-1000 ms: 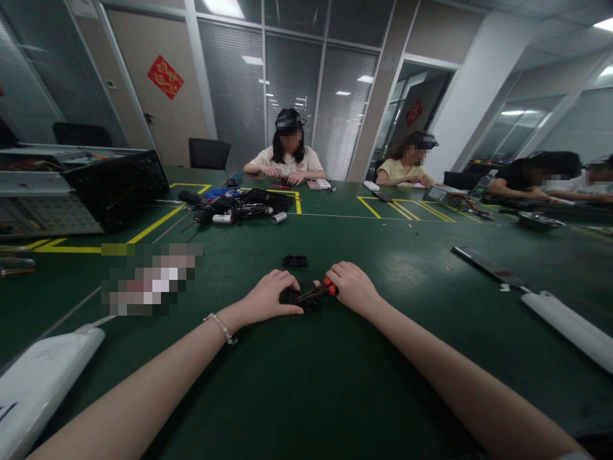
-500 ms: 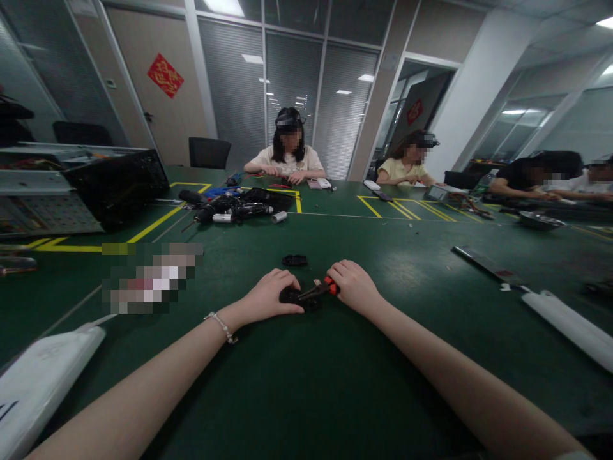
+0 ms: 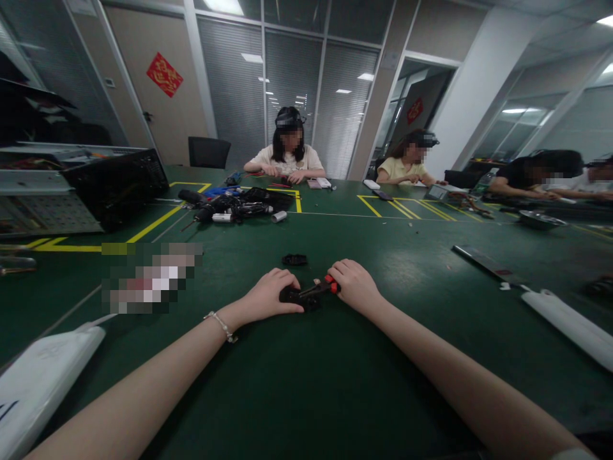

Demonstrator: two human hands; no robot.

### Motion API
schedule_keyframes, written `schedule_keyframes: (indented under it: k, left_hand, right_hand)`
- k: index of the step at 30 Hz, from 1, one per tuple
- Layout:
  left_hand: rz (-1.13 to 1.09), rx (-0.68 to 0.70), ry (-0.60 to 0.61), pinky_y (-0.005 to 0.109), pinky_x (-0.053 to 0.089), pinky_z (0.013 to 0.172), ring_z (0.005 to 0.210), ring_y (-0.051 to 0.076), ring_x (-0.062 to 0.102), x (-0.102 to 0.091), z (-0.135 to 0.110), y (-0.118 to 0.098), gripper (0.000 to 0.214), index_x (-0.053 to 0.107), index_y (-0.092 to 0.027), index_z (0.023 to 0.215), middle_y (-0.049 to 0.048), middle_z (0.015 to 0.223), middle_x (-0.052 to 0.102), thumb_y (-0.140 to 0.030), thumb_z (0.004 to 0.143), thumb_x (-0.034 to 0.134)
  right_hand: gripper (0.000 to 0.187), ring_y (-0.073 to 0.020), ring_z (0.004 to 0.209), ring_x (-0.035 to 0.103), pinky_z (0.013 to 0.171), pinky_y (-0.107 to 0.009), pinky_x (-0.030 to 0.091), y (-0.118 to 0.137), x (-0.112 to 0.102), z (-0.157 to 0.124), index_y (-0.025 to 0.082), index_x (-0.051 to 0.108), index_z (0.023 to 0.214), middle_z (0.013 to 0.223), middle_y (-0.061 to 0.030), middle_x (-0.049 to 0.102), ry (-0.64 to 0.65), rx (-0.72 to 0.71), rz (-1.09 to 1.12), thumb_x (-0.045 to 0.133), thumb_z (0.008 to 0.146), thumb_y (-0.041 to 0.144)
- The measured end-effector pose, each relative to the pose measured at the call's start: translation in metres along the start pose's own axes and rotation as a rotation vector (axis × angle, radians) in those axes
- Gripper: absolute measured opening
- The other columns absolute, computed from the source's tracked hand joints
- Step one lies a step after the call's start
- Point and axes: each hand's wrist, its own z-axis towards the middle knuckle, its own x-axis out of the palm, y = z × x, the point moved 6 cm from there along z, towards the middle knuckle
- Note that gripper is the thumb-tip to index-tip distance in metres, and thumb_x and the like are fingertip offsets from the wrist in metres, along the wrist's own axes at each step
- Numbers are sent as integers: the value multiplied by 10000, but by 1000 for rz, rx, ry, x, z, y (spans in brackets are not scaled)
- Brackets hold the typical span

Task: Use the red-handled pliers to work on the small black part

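My left hand [image 3: 271,292] is closed around a small black plastic part [image 3: 291,294] that rests low over the green table. In my right hand [image 3: 355,286] are red-handled pliers [image 3: 329,285], fingers wrapped round the handles. The dark jaws of the pliers point left and meet the black part; exactly what they grip is too small to make out. A small pale piece [image 3: 317,282] shows beside the jaws. Just beyond my hands lies another black piece [image 3: 294,260], touched by neither hand.
An opened computer case [image 3: 115,190] stands at the left. A pile of black tools and cables [image 3: 234,206] lies ahead. White padded items [image 3: 565,322] are on the right and at the near left [image 3: 48,383]. A metal bowl [image 3: 541,220] sits far right. Several people work around the table.
The red handles of the pliers have shifted slightly in my right hand and look a little farther apart. My left hand has stayed in place. At the far left a dark shape has moved.
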Motion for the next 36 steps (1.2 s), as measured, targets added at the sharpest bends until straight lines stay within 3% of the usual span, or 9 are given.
schedule_keyframes:
  k: [18, 36]
  left_hand:
    - [7, 1, -5, 316, 361, 761, 920, 218, 436, 1, 1, 1, 407, 521, -217, 916, 22, 968, 517, -546, 683, 574]
    - [-10, -2, 0, 314, 362, 753, 915, 213, 434, 1, -1, 1, 396, 519, -224, 912, 13, 972, 512, -550, 692, 565]
  right_hand:
    - [121, -163, 723, 456, 669, -269, 332, 4, 0, 2, 152, 557, 759, 772, -60, 565, 27, -7, -66, 441, 763, 118]
    - [121, -158, 736, 465, 679, -266, 345, 3, 3, 2, 152, 558, 790, 806, -57, 572, 58, 4, -36, 456, 744, 106]
